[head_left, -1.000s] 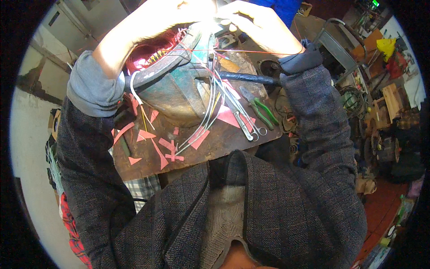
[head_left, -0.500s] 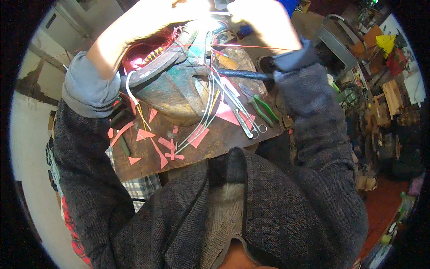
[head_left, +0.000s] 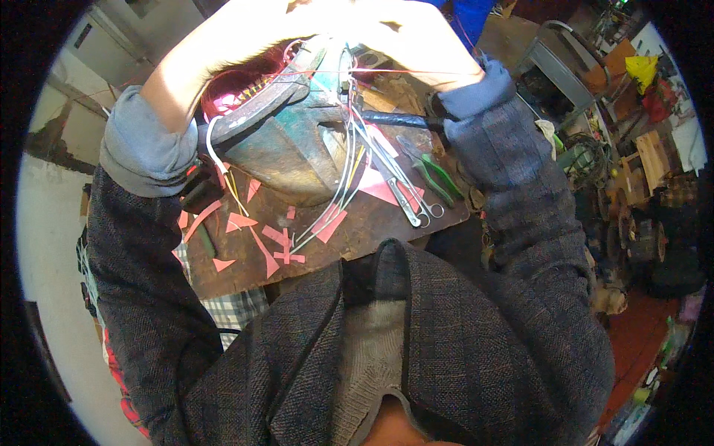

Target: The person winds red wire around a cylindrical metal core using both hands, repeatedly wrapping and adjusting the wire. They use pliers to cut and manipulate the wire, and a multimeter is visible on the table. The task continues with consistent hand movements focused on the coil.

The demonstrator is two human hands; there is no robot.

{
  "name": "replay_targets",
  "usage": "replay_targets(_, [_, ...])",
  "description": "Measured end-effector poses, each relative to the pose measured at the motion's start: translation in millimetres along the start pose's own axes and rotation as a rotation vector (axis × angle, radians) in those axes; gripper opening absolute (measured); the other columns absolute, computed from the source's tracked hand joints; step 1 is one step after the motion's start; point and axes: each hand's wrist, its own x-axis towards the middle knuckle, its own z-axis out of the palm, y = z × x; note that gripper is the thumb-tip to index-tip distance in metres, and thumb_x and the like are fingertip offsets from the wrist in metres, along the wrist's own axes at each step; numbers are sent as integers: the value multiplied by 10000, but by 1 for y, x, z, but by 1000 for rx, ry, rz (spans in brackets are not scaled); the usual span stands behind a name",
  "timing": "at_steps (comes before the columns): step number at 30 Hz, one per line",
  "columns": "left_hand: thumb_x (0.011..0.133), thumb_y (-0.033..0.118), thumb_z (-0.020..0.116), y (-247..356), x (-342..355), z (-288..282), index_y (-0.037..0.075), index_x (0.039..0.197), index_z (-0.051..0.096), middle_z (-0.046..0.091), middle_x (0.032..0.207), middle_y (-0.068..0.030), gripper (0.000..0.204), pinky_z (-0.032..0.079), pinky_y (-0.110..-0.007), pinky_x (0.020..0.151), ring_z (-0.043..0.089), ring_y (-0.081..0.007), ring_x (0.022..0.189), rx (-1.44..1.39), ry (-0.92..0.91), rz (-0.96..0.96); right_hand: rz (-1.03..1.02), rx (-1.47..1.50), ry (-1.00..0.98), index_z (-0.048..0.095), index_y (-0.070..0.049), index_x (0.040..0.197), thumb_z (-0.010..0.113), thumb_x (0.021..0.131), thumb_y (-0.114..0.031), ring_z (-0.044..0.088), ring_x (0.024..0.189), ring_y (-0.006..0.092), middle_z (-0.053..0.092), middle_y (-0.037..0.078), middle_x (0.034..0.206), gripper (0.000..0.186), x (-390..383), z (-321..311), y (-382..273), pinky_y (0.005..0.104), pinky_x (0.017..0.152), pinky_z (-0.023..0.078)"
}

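Here at the bench of dark, worn wood (head_left: 353, 234), both bare hands are up in a fierce glare: the left hand (head_left: 301, 21) and right hand (head_left: 390, 24) close together above the rounded, green-and-brown metal housing (head_left: 279, 160). Their fingers are washed out; I can't tell whether they're wide, narrow or holding anything. The housing sits on the bench, glossy red wire coils (head_left: 227, 93) inside its rim, slim white sleeved leads (head_left: 346, 175) trailing down its near side toward flat pink scraps (head_left: 265, 256).
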Motion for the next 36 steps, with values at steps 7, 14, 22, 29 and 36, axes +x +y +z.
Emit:
replay_targets(7, [953,158,681,3,0,-1,11,1077,713,713,930,-79,195,536,-330,828,642,-143,865,-41,-40,16,-139,-461,42,742,-29,971,742,915,-112,671,739,209,702,102,829,100,-11,-20,-26,318,711,526])
replay_targets(14, [956,142,655,1,-2,-1,10,1093,709,733,956,-104,198,550,-345,827,676,-185,880,34,-12,131,-403,-597,-6,764,-78,918,748,873,-189,641,725,318,669,108,793,121,12,-13,-20,420,655,481])
replay_targets(22, [979,177,635,-8,4,-1,14,1072,708,716,927,-119,201,550,-356,778,670,-221,821,84,-49,157,-442,-609,94,702,-77,827,842,779,-201,636,727,290,652,90,770,193,0,-26,-28,400,695,477])
replay_targets(29, [998,184,624,-4,-1,-1,14,1117,712,725,971,-128,225,553,-360,813,679,-222,865,35,-20,181,-630,-789,27,714,-95,809,790,781,-186,616,701,301,635,85,738,122,11,-19,-28,422,679,440])
replay_targets(36, [1002,183,627,-4,1,-1,9,1112,709,718,960,-127,221,550,-357,824,671,-220,862,59,-45,142,-608,-748,95,719,-96,916,821,764,-226,640,795,272,681,78,880,224,9,-16,-37,424,732,462])
